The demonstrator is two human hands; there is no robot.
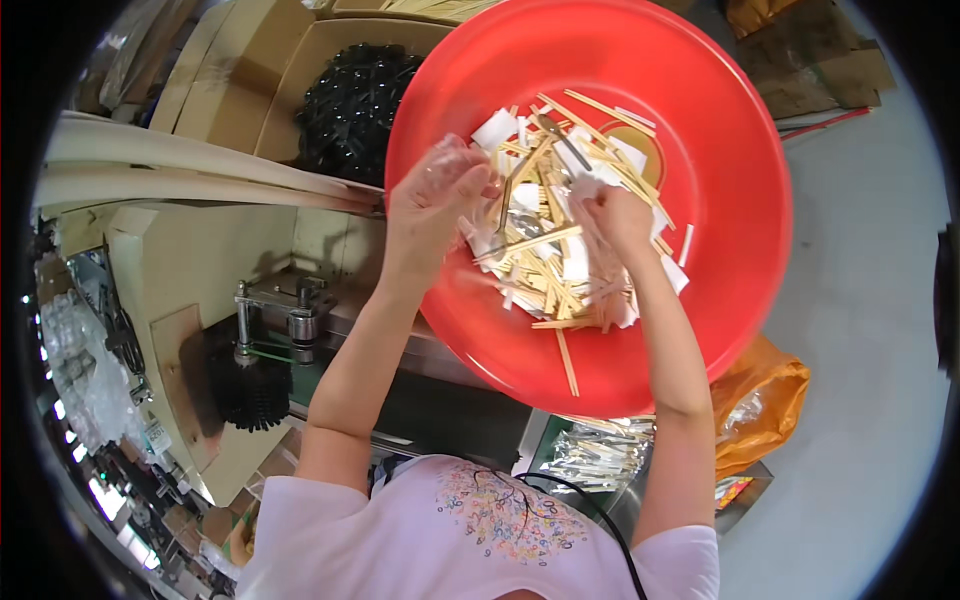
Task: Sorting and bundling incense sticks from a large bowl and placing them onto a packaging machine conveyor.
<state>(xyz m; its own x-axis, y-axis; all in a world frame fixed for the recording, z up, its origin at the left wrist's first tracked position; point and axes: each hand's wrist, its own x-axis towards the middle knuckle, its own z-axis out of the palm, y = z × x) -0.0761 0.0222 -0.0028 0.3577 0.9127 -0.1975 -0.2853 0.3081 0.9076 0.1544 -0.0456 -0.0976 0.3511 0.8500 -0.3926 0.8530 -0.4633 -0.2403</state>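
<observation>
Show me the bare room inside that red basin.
The red basin has bare surface along its right wall, between the heap of wooden chopsticks and the rim, and above the heap, toward the far rim. Its middle is crowded: chopsticks and white pieces lie between the left hand and right hand.

Basin ahead; chopsticks and spoons heaped inside. Far left, beside basin: carton, small pieces within. Nearer left: machine. Near side of basin: wrapped packs; bag to their right.
</observation>
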